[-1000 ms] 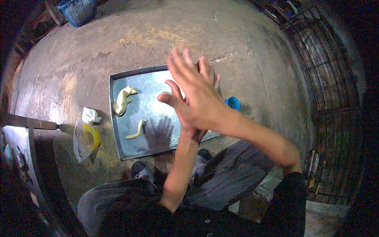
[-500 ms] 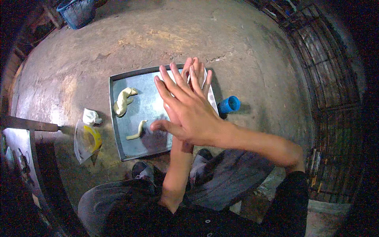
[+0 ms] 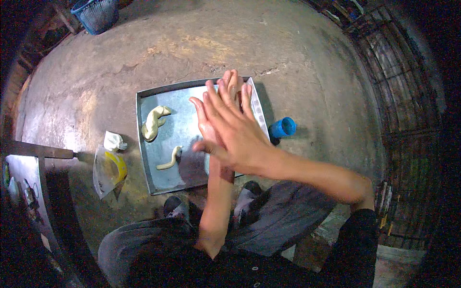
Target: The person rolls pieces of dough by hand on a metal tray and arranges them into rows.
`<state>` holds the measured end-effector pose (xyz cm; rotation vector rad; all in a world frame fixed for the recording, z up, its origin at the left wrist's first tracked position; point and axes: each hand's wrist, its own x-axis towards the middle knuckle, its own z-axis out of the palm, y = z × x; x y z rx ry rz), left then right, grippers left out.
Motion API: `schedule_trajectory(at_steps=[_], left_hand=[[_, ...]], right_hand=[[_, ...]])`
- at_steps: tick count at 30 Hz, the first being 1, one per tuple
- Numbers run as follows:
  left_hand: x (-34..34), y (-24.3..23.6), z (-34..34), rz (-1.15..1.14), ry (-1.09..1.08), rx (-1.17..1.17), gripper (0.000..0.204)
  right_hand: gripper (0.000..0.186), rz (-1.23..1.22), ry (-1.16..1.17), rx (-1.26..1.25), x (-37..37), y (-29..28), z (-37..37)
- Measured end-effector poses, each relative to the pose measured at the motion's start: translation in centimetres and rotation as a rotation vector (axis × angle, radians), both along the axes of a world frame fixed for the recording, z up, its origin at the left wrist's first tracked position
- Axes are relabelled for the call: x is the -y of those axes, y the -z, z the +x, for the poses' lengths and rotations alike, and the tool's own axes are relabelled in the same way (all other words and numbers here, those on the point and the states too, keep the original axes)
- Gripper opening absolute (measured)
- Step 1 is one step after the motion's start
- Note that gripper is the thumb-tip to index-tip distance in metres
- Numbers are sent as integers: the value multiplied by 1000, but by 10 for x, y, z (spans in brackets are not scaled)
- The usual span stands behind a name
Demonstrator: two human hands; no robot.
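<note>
My right hand (image 3: 245, 144) lies across my left hand (image 3: 207, 128), palm against palm, above the right half of a shallow metal tray (image 3: 182, 187). Both hands have their fingers stretched out, and the skin looks wet or shiny. Whatever may be between the palms is hidden. On the tray's left side rests a thick, folded lump of pale dough (image 3: 152, 126). A thin, curved strip of the same dough (image 3: 169, 162) lies nearer to me, left of my right thumb.
A blue cup (image 3: 283, 127) is just right of the tray. To its left lie a clear plastic bag with yellow print (image 3: 108, 177) and a knotted white bag (image 3: 114, 141). A blue basket (image 3: 96, 17) stands far left; a wooden-handled item (image 3: 41, 150) juts in at left.
My right hand has slid a little over the left, its fingers now closer together. The dough pieces keep their places on the tray; the whole view has shifted slightly.
</note>
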<state>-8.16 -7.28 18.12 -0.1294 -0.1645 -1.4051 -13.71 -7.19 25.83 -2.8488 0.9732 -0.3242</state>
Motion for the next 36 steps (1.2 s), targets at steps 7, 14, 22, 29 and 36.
schedule_trajectory(at_steps=[7, 14, 22, 29, 36], left_hand=[[24, 22, -51, -24, -7, 15, 83], [15, 13, 3, 16, -12, 64, 93], [49, 65, -33, -59, 94, -156, 96], [6, -3, -3, 125, 70, -79, 94], [18, 17, -3, 29, 0, -36, 94]], right_hand=[[93, -81, 142, 34, 29, 0, 8], [95, -28, -15, 44, 5, 23, -1], [89, 46, -114, 73, 10, 10, 27], [100, -34, 223, 44, 34, 27, -10], [96, 126, -184, 21, 0, 13, 11]])
